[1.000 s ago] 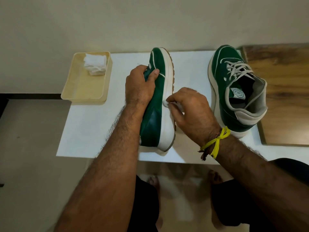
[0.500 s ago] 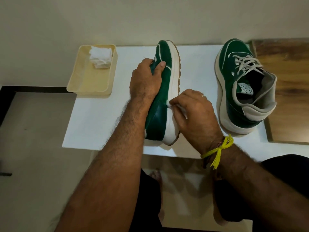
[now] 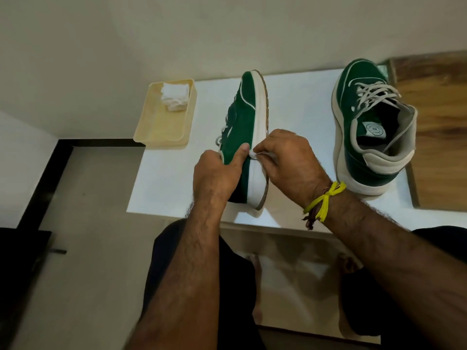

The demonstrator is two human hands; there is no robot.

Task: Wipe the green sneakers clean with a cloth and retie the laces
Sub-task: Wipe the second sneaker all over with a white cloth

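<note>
A green sneaker point(image 3: 243, 114) with a white sole stands tipped on its side in the middle of the white table point(image 3: 177, 178), sole facing right. My left hand point(image 3: 218, 173) grips its heel end, thumb lying across the green upper. My right hand point(image 3: 290, 162) pinches a small white cloth point(image 3: 257, 155) against the white sole edge near the heel. The second green sneaker point(image 3: 364, 127) sits upright at the right, its grey laces loose over the tongue.
A cream plastic tray point(image 3: 161, 125) at the table's back left holds folded white cloths point(image 3: 175, 96). A wooden board point(image 3: 439, 127) lies to the right of the upright sneaker. The wall runs close behind the table. My feet show below the table's front edge.
My left hand has slid from the toe half of the tipped sneaker back to its heel end. My right hand with the cloth stays at the sole edge. The camera view has shifted.
</note>
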